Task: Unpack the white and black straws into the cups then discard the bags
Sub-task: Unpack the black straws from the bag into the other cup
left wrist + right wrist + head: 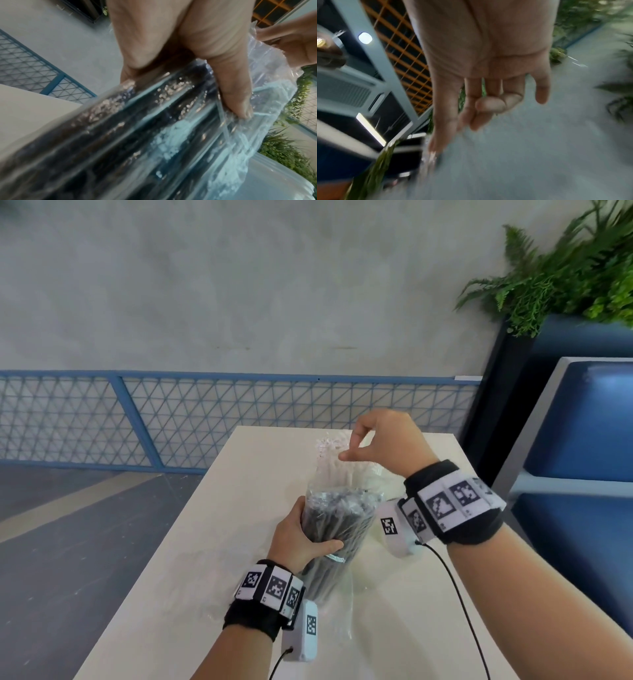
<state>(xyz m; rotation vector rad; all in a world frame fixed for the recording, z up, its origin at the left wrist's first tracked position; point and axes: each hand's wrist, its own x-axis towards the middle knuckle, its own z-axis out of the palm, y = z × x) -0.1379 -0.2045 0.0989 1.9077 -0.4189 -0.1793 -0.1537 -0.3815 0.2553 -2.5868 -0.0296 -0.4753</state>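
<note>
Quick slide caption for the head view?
Left hand grips black straws in bag; right hand pinches its top.

Two bare forearms, each with a black fabric wristband (251, 618) ringed by white tiles printed with black square marker codes (445, 503). A small white camera box (303, 633) hangs under each wrist, trailing a thin black cable (459, 594).

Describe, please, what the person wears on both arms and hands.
Both hands, left hand and right hand, are bare, without gloves or sleeves. Each wrist has a black band carrying white tags with black square codes, and a white box with a thin black cable.
</note>
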